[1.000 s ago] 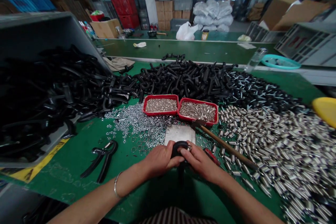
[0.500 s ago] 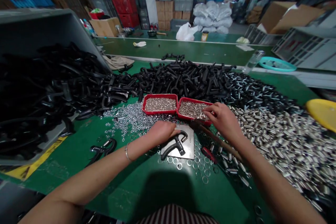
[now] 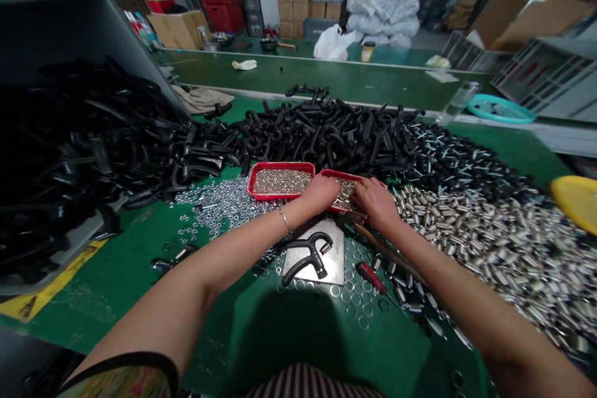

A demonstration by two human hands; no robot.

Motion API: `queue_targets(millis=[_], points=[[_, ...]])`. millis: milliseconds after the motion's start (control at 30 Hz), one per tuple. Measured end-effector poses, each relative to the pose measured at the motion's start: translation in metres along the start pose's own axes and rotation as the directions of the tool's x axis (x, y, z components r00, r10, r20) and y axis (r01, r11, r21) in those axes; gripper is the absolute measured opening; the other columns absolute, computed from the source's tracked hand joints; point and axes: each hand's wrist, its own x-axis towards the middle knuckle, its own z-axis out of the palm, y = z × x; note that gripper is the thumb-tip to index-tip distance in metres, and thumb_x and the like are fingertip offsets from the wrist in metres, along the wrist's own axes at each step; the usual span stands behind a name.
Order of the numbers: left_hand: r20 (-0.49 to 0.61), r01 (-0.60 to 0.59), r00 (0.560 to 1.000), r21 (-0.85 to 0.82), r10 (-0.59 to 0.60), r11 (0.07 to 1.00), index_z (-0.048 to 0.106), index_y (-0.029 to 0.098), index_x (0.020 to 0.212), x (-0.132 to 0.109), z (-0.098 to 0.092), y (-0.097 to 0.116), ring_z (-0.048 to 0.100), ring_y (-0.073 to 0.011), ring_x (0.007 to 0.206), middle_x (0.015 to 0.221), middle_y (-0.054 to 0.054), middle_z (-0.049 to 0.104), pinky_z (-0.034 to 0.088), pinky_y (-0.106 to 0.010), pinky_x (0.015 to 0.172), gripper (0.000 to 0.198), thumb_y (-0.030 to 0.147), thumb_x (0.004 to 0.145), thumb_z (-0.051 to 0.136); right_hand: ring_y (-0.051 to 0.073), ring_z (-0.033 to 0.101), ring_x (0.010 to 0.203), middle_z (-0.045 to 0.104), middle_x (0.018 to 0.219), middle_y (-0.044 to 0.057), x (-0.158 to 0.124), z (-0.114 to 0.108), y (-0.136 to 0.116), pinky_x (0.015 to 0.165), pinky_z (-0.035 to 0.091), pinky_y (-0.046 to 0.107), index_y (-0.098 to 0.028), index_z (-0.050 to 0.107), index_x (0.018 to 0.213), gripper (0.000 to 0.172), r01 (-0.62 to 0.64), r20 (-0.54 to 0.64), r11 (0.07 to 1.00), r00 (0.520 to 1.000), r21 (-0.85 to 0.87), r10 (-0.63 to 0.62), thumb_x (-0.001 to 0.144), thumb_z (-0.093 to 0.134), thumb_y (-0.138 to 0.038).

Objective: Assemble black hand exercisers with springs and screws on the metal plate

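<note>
My left hand reaches over the left part of the right-hand red tray, its fingers curled down among small metal pins. Facing it, my right hand dips into the tray's right part with fingertips pressed together. What either hand pinches is hidden or too small to make out. Nearer to me, a black hand gripper with a coil spring lies untouched on a flat metal plate. A hammer with a wooden handle lies under my right wrist, beside a red-handled screwdriver.
A second red tray holds small metal pieces. Nuts lie left, washers around the plate. Black handles are heaped behind, metal sleeves on the right. A grey crate of black parts tips in from the left.
My left hand has left the hand gripper on the plate and moved up and right to the right-hand tray. My right hand has shifted slightly left and lower into that tray.
</note>
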Motion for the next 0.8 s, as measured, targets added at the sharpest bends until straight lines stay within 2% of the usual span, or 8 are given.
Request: queue_targets(millis=[200, 300, 400, 467, 500, 633, 700, 800], points=[[-0.119, 0.059, 0.991, -0.035, -0.063, 0.998, 0.065, 0.008, 0.105, -0.007, 0.008, 0.004, 0.065, -0.0273, 0.099, 0.104, -0.017, 0.068, 0.047, -0.042, 0.09, 0.024, 0.01, 0.097, 0.042, 0.028, 0.051, 0.095, 0.064, 0.1, 0.014, -0.007, 0.011, -0.003, 0.077, 0.038, 0.036, -0.017, 0.063, 0.094, 0.02, -0.067, -0.096, 0.996, 0.993, 0.057, 0.073, 0.099, 0.045, -0.023], [-0.194, 0.087, 0.974, -0.163, -0.119, 0.983, 0.064, 0.011, 0.102, -0.007, 0.009, 0.002, 0.064, -0.0254, 0.099, 0.105, -0.014, 0.066, 0.048, -0.039, 0.086, 0.021, 0.012, 0.098, 0.043, 0.027, 0.056, 0.093, 0.067, 0.099, 0.013, -0.004, 0.011, -0.001, 0.077, 0.039, 0.035, -0.017, 0.062, 0.098, 0.021, -0.105, -0.115, 0.97, 0.984, 0.22, 0.133, 0.1, 0.042, -0.023], [-0.249, 0.094, 0.945, -0.413, -0.212, 0.906, 0.062, 0.012, 0.102, -0.023, 0.005, -0.006, 0.062, -0.0215, 0.096, 0.101, -0.01, 0.065, 0.049, -0.035, 0.086, 0.015, 0.011, 0.095, 0.049, 0.023, 0.06, 0.078, 0.069, 0.088, 0.009, -0.01, -0.005, 0.006, 0.07, 0.042, 0.033, -0.017, 0.06, 0.104, 0.023, -0.286, -0.156, 0.804, 0.894, 0.522, 0.42, 0.101, 0.041, -0.03], [-0.301, 0.052, 0.915, -0.574, -0.27, 0.817, 0.062, 0.015, 0.111, -0.05, 0.001, -0.011, 0.061, -0.0186, 0.097, 0.1, -0.007, 0.065, 0.049, -0.033, 0.088, 0.019, 0.011, 0.094, 0.053, 0.021, 0.061, 0.073, 0.07, 0.086, 0.006, -0.026, -0.026, 0.007, 0.069, 0.045, 0.032, -0.019, 0.061, 0.103, 0.025, -0.32, -0.173, 0.658, 0.803, 0.682, 0.571, 0.1, 0.045, -0.037], [-0.312, 0.031, 0.905, -0.628, -0.289, 0.778, 0.062, 0.017, 0.114, -0.068, 0.0, -0.012, 0.061, -0.0177, 0.098, 0.102, -0.005, 0.065, 0.049, -0.033, 0.09, 0.022, 0.012, 0.094, 0.054, 0.02, 0.062, 0.075, 0.07, 0.088, 0.006, -0.037, -0.038, 0.005, 0.071, 0.046, 0.033, -0.02, 0.063, 0.102, 0.025, -0.3, -0.17, 0.612, 0.79, 0.731, 0.59, 0.099, 0.047, -0.039], [-0.13, 0.132, 0.928, -0.762, -0.35, 0.634, 0.068, 0.022, 0.104, -0.14, 0.003, -0.002, 0.064, -0.0164, 0.096, 0.102, -0.002, 0.07, 0.05, -0.033, 0.09, 0.014, 0.02, 0.094, 0.058, 0.019, 0.067, 0.087, 0.07, 0.105, 0.006, -0.09, -0.065, -0.032, 0.082, 0.051, 0.035, -0.025, 0.069, 0.107, 0.024, -0.19, 0.06, 0.493, 0.962, 0.849, 0.266, 0.098, 0.051, -0.037], [-0.024, 0.205, 0.929, -0.796, -0.369, 0.569, 0.069, 0.022, 0.097, -0.161, 0.008, 0.009, 0.065, -0.0169, 0.091, 0.096, -0.001, 0.072, 0.05, -0.033, 0.087, 0.01, 0.024, 0.093, 0.061, 0.018, 0.068, 0.083, 0.071, 0.101, 0.005, -0.106, -0.057, -0.058, 0.08, 0.054, 0.036, -0.024, 0.066, 0.11, 0.024, -0.242, 0.207, 0.33, 0.969, 0.913, 0.137, 0.098, 0.049, -0.036], [-0.029, 0.198, 0.934, -0.788, -0.356, 0.582, 0.07, 0.021, 0.09, -0.169, 0.014, 0.025, 0.063, -0.019, 0.095, 0.095, -0.002, 0.072, 0.046, -0.037, 0.093, 0.009, 0.027, 0.092, 0.063, 0.017, 0.067, 0.067, 0.07, 0.085, 0.003, -0.109, -0.027, -0.086, 0.066, 0.056, 0.033, -0.02, 0.061, 0.099, 0.021, -0.406, 0.389, 0.107, 0.909, 0.908, 0.153, 0.096, 0.051, -0.039]])
